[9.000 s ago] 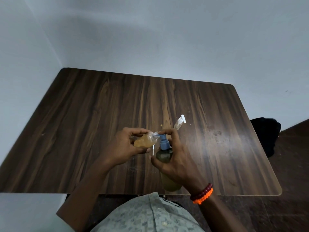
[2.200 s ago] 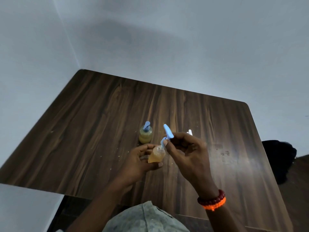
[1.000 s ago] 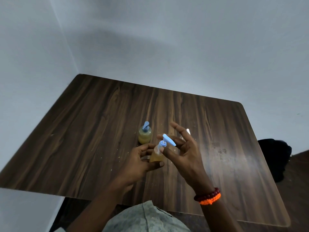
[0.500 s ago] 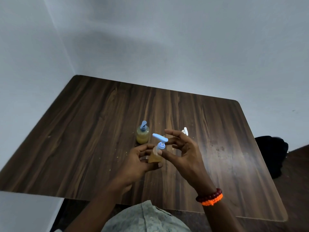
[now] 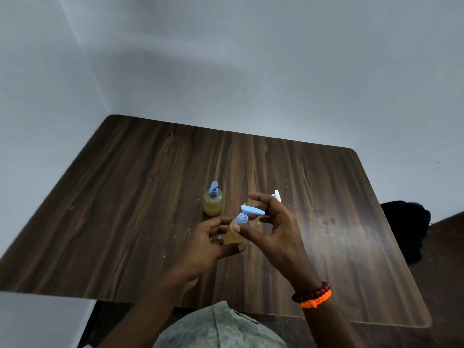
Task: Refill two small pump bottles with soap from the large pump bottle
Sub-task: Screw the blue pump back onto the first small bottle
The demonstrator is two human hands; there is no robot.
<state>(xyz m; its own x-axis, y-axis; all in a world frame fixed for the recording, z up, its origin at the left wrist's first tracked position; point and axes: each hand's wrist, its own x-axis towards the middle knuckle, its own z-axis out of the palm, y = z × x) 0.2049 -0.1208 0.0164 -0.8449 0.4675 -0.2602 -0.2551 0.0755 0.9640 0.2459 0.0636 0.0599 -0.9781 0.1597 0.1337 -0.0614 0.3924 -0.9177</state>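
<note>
My left hand (image 5: pixel 208 243) grips a small bottle (image 5: pixel 232 237) of orange soap, upright just above the wooden table (image 5: pixel 130 197). A blue pump (image 5: pixel 247 213) sits in its neck, with the spout pointing right. My right hand (image 5: pixel 272 228) pinches the pump's collar with thumb and fingers, the other fingers arched behind the spout. A rounder bottle with yellow soap and a blue pump (image 5: pixel 213 201) stands on the table behind my left hand. A white pump head (image 5: pixel 276 194) pokes up behind my right fingers; its bottle is hidden.
The table fills a corner between two pale walls. A dark bag (image 5: pixel 406 227) lies on the floor beyond the table's right edge. Small crumbs dot the wood near my hands.
The pump's spout has swung from pointing left to pointing right under my right fingers. The small bottle stays in my left hand. The standing bottle has not moved.
</note>
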